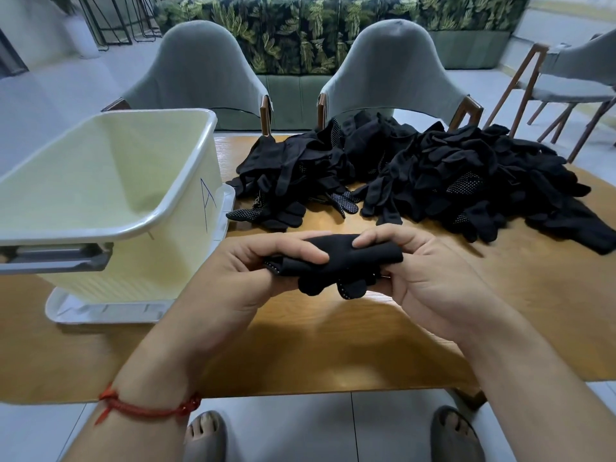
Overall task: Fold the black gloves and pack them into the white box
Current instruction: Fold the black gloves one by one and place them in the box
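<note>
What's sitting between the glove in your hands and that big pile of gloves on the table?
Nothing: in the head view only a narrow strip of bare wooden table separates the held glove from the pile.

box on the left part of the table, standing on a lid that lies flat on the tabletop. lid juts out past the box base toward the near side and the right.

pile of gloves on the far right half of the table, right of the box, just beside the lid's far right corner.

one glove held above the table, centre, in front of the pile and right of the box. left hand at its left end, right hand at its right end.

behind the table: left chair and right chair side by side, the right one behind the pile. third chair off the far right corner. sofa behind the chairs.
</note>
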Action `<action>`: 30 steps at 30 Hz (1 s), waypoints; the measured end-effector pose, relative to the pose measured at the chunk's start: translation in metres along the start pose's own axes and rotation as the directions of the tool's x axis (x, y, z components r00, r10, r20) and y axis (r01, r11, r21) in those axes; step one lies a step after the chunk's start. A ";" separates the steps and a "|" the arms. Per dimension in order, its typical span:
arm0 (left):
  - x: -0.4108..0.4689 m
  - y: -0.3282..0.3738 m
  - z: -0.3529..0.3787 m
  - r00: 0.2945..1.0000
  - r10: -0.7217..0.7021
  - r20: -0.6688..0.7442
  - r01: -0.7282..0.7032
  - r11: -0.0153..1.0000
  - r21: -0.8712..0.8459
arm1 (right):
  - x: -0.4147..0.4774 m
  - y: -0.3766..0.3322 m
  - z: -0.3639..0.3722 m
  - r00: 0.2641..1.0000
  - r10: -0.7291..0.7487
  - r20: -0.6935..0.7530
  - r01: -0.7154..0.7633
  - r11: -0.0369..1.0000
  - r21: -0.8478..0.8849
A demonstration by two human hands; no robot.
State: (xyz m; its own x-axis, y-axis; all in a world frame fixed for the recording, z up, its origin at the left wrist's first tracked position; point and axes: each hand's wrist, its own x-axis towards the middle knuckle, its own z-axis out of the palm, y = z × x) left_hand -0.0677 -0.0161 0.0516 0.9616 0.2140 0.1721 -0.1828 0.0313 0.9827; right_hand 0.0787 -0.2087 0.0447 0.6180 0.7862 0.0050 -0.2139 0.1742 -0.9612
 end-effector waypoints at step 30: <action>-0.002 0.030 0.012 0.939 -0.006 -0.344 0.009 1.000 0.009 | -0.004 -0.015 0.035 0.947 -0.302 -0.107 0.268 0.929 -0.255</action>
State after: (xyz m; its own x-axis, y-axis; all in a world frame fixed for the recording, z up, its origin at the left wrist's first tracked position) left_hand -0.0723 -0.0272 0.0821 0.8336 0.5363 0.1320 -0.1720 0.0249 0.9848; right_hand 0.0531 -0.1938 0.0683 0.7308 0.6288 0.2658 0.1595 0.2213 -0.9621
